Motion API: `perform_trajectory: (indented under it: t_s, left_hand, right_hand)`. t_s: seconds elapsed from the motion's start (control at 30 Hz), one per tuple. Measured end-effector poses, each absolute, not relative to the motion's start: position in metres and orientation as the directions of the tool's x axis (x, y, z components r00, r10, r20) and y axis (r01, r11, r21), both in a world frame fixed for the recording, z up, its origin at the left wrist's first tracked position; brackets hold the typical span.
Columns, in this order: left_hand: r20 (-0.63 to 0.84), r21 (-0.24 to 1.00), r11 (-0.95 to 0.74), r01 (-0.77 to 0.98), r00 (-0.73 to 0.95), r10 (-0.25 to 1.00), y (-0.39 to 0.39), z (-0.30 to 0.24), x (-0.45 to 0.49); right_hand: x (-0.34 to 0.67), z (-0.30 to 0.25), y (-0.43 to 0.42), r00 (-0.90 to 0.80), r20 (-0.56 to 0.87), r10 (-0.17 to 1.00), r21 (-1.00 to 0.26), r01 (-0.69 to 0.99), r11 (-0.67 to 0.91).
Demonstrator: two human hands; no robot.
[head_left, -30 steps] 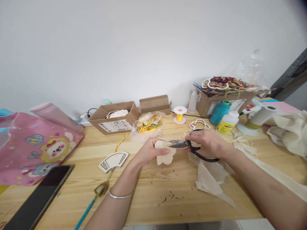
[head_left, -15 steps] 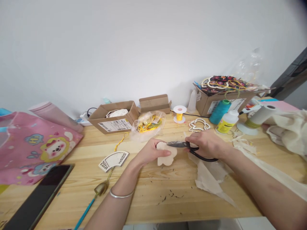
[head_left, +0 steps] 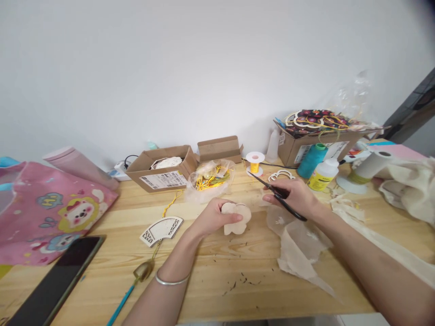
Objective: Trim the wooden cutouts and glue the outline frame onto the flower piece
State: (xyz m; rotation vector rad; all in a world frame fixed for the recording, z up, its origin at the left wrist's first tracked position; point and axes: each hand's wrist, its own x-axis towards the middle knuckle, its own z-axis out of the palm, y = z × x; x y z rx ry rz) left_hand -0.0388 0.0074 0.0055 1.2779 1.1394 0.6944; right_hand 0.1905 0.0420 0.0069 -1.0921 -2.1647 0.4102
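My left hand [head_left: 214,217] pinches a cream, flower-shaped piece [head_left: 235,227] with a scalloped edge, thumb on top, just over the table. Whether it is fabric or thin board I cannot tell. In my right hand [head_left: 297,197] is a pair of black scissors [head_left: 278,194], blades pointing up and left, apart from the cream piece. Below the right hand lie thin cream fabric scraps [head_left: 299,256] and a piece of clear film. Behind that hand, a pale cut-out frame [head_left: 281,175] is partly hidden. A fan-shaped ornament [head_left: 161,230] with a yellow cord rests left of my left hand.
At the back stand a cardboard box [head_left: 163,174], a bag of yellow cords [head_left: 212,176], a spool [head_left: 254,164] and a fuller box [head_left: 302,147]. A teal thread cone [head_left: 311,160] and a glue bottle [head_left: 322,174] stand right; a phone [head_left: 56,283] lies left.
The scissors have come away from the cream piece's edge and swung so their tips point up toward the spool. My left hand keeps its hold in nearly the same place.
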Motion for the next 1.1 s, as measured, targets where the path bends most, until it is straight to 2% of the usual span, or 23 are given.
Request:
perform_trajectory:
  t_s: [0.13,0.33,0.5,0.63,0.7,0.8,0.9,1.0,1.1]
  left_hand:
    - [-0.246,0.963,0.196,0.186,0.308,0.919,0.006,0.008,-0.037]
    - [-0.107,0.991,0.080,0.110,0.273,0.956,0.005,0.006,-0.036]
    - [-0.030,0.998,0.018,0.053,0.235,0.972,0.001,0.006,-0.026]
    - [-0.001,1.000,-0.007,0.028,0.296,0.955,0.002,0.004,-0.022]
    - [-0.023,0.992,0.062,-0.114,0.311,0.950,0.002,0.004,-0.023]
    - [-0.198,0.869,0.358,-0.343,0.423,0.884,0.001,0.004,-0.024]
    - [-0.335,0.724,0.588,-0.361,0.561,0.757,-0.001,0.005,-0.024]
    - [-0.345,0.701,0.574,-0.424,0.502,0.793,0.000,0.005,-0.024]
    - [-0.315,0.763,0.418,-0.493,0.281,0.907,0.005,0.004,-0.025]
  right_hand:
    - [0.185,0.005,0.036,-0.451,0.345,0.823,-0.657,0.511,0.555]
    - [0.173,0.007,0.031,-0.415,0.316,0.854,-0.808,0.354,0.471]
    - [0.161,0.002,0.023,-0.358,0.339,0.870,-0.856,0.267,0.443]
    - [0.159,0.003,0.019,-0.328,0.406,0.853,-0.851,0.203,0.484]
    - [0.160,0.007,0.019,-0.287,0.469,0.835,-0.840,0.148,0.522]
    - [0.163,0.012,0.017,-0.270,0.544,0.794,-0.805,0.100,0.585]
    - [0.165,0.014,0.016,-0.352,0.554,0.755,-0.777,0.107,0.620]
    - [0.165,0.012,0.018,-0.327,0.543,0.773,-0.788,0.121,0.604]
    - [0.167,0.011,0.023,-0.127,0.468,0.874,-0.879,0.038,0.476]
